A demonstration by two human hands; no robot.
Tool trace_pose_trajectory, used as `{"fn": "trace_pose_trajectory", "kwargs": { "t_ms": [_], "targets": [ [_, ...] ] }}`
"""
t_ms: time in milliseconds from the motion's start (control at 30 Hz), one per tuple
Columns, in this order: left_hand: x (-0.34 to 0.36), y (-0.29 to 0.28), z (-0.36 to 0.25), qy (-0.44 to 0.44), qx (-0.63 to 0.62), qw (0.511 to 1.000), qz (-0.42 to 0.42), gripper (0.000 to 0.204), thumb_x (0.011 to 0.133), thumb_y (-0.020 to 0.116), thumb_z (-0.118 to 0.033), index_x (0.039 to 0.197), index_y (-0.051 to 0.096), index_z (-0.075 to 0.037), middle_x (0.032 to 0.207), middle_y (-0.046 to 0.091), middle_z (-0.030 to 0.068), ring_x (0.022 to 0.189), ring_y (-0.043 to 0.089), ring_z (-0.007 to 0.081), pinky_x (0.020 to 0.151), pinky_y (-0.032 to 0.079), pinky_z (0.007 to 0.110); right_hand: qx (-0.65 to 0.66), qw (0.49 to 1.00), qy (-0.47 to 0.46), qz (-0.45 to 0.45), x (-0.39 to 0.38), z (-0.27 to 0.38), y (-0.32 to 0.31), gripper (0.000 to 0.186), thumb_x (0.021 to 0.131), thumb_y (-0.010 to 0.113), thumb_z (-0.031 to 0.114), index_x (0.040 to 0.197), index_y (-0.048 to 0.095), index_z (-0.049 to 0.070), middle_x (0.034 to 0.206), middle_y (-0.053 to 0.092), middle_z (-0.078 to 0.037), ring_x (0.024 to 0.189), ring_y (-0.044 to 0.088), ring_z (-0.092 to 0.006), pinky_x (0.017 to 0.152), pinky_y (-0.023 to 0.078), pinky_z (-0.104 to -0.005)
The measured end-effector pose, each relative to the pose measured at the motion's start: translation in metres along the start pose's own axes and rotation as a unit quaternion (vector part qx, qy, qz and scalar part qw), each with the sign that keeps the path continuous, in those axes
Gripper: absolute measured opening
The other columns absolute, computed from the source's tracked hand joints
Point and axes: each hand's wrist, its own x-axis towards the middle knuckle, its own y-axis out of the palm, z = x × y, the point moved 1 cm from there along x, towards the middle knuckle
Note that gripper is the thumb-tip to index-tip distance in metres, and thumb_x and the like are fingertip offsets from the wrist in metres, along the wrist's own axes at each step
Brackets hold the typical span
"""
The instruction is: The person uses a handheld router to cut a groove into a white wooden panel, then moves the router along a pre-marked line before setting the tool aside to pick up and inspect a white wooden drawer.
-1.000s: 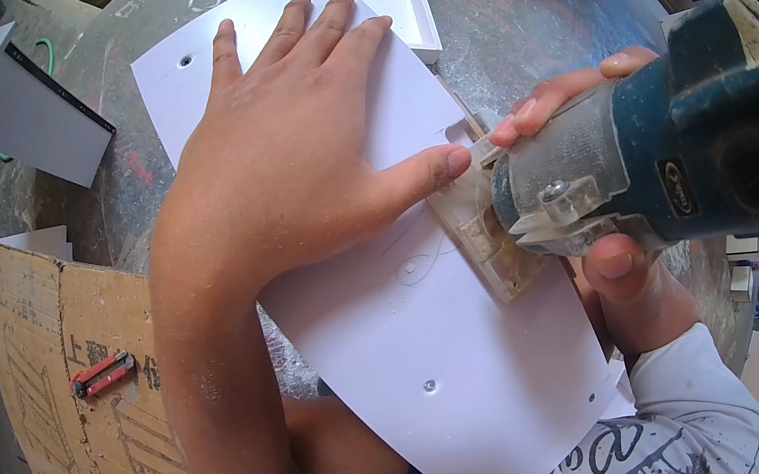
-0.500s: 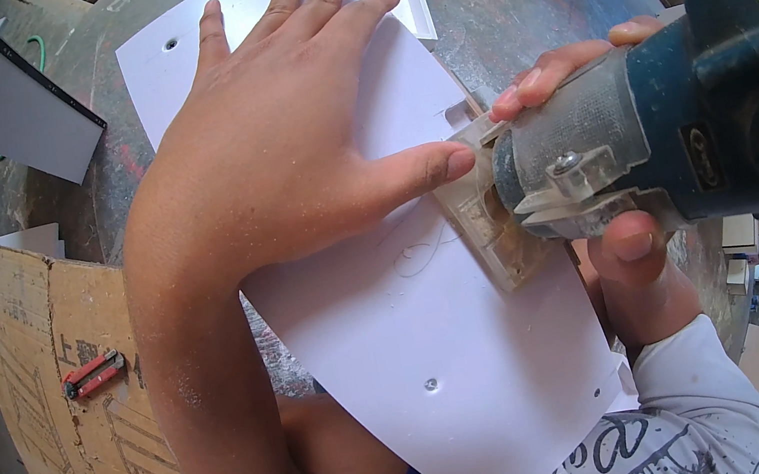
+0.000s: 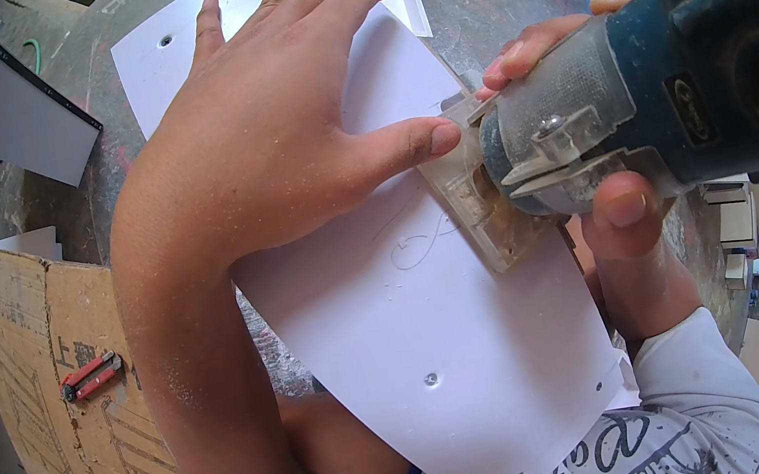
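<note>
A white board [image 3: 512,356] is lying beneath the spread fingers of the left hand [image 3: 280,133], its long axis running obliquely from the far left, past those fingertips, to the near right, where its lower end is reaching the person's shirt [image 3: 631,452]. A blue-green power tool [image 3: 581,115] is standing at the board's right edge, its clear base plate [image 3: 506,235] sitting between the two thumbs; its long axis is pointing from that plate rightward and slightly up the view. The right hand [image 3: 627,234] is grasping the tool's grey collar, fingers curling over the far side and thumb bearing on the near side. The left fingers are holding nothing and are lying extended on the board; the left thumb is overlapping the plate's corner, though its pressure cannot be judged. A dark hole [image 3: 165,41] is showing just left of the left little finger, and pencil curves [image 3: 417,246] are showing nearer the person than the left thumb. Beyond the left index fingertip, a shallow white tray [image 3: 415,2] is lying partly covered by the board, its visible inside showing white. Well left of the left fingers, a red cutter [image 3: 92,377] is resting on printed cardboard [image 3: 20,331].
</note>
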Motion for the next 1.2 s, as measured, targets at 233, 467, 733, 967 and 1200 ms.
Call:
{"fn": "trace_pose_trajectory", "kwargs": {
  "t_ms": [233,467,733,967,1200],
  "targets": [
    [0.001,-0.003,0.0,-0.004,-0.014,1.0,-0.001,0.093,0.079,0.079,-0.066,0.151,0.052,-0.013,0.163,0.037,0.0259,0.156,0.026,0.0432,0.125,0.011,0.066,-0.012,1.0,0.018,-0.005,0.003,0.003,0.003,0.106,0.075,0.086,0.066,0.146,0.032,0.009,0.116,0.067,-0.018,0.112,0.067,-0.0286,0.1,0.057,-0.0432],
    [0.014,-0.039,-0.025,-0.068,-0.045,0.987,0.139,0.09,0.093,0.066,-0.061,0.154,0.04,0.0,0.159,0.028,0.0396,0.155,0.021,0.0494,0.125,0.016,0.064,-0.005,1.0,0.006,-0.026,0.006,-0.001,0.005,0.105,0.078,0.085,0.065,0.147,0.032,0.007,0.117,0.065,-0.02,0.11,0.067,-0.0285,0.096,0.058,-0.0421],
    [0.011,-0.016,0.013,-0.001,-0.006,0.991,0.13,0.091,0.096,0.063,-0.063,0.154,0.038,0.003,0.159,0.023,0.0451,0.155,0.017,0.0532,0.125,0.015,0.062,-0.013,0.999,-0.038,0.012,0.014,-0.002,0.002,0.099,0.082,0.084,0.059,0.149,0.034,0.007,0.112,0.066,-0.021,0.104,0.069,-0.029,0.09,0.06,-0.0425],
    [0.009,-0.053,-0.044,-0.091,-0.071,0.983,0.141,0.093,0.093,0.066,-0.065,0.155,0.038,-0.001,0.162,0.02,0.0418,0.155,0.016,0.0534,0.126,0.016,0.058,0.34,0.914,0.162,-0.148,0.01,-0.01,0.024,0.058,0.079,0.09,0.022,0.123,0.062,-0.004,0.115,0.07,-0.013,0.096,0.07,-0.0211,0.085,0.056,-0.0324],
    [0.007,-0.049,-0.062,-0.091,-0.046,0.987,0.124,0.083,0.095,0.07,-0.056,0.154,0.042,-0.003,0.165,0.02,0.0375,0.158,0.013,0.0468,0.128,0.012,0.053,0.036,0.979,-0.202,-0.008,0.03,-0.022,0.007,0.036,0.084,0.084,0.022,0.106,0.069,-0.002,0.085,0.071,-0.006,0.071,0.067,-0.0123,0.062,0.054,-0.0274]
  ]
}}
